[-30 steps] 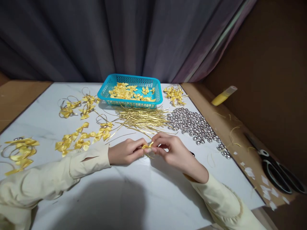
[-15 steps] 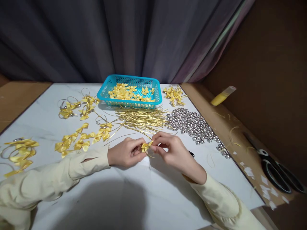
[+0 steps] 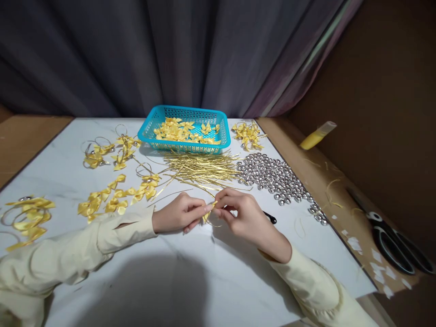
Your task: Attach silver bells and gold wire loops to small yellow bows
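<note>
Your left hand (image 3: pixel 179 213) and right hand (image 3: pixel 241 215) meet fingertip to fingertip over the table (image 3: pixel 204 272), both pinching one small yellow bow (image 3: pixel 208 212). Half a second ago the bow lay open and flat between your fingers; now it is turned edge-on and mostly hidden, with a thin gold wire (image 3: pixel 213 223) looping beneath it. That suggests you are working the wire around the bow's middle. The wire pile (image 3: pixel 200 168) and silver bells (image 3: pixel 275 177) lie just beyond your hands.

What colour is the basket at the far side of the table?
Turquoise blue, with a perforated lattice wall; the basket shows clearly in the head view.
</note>
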A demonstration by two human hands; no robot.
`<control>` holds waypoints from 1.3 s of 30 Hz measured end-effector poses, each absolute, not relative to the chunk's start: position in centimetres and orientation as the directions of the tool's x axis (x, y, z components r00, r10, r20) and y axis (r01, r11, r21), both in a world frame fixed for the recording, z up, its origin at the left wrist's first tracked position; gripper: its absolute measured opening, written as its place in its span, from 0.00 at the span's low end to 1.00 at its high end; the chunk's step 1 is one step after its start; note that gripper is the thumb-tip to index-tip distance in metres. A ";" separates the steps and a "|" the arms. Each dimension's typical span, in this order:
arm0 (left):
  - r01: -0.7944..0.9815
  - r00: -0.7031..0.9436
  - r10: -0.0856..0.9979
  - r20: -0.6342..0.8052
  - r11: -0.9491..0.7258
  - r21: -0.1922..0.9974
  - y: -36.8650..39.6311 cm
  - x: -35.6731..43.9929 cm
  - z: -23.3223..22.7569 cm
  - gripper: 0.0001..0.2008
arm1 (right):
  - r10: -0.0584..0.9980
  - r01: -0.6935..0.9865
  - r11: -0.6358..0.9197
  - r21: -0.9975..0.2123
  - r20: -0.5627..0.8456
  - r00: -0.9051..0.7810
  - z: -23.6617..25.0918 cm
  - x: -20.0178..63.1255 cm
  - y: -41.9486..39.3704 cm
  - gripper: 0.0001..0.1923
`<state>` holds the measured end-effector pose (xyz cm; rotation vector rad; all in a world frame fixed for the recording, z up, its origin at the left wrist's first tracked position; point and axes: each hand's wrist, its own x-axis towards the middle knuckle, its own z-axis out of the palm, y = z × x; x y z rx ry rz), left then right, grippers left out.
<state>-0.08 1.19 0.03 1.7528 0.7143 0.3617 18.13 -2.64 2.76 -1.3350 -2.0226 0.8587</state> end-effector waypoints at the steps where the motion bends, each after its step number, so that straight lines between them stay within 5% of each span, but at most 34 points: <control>1: 0.279 0.766 0.633 -0.113 -0.169 0.945 1.2 -0.1 0.0 0.21 | 0.932 0.575 0.302 -0.760 0.110 -0.345 2.7 18.1 -2.7 0.09; 16: 0.269 0.784 0.609 0.121 -0.509 0.817 1.5 -0.4 -0.3 0.15 | 0.927 0.572 0.328 -0.752 0.138 -0.349 2.7 18.2 -2.5 0.08; 39: 0.242 0.818 0.573 0.051 -0.423 0.873 1.7 -0.3 0.1 0.13 | 0.926 0.552 0.340 -0.761 0.169 -0.338 2.6 17.9 -2.7 0.10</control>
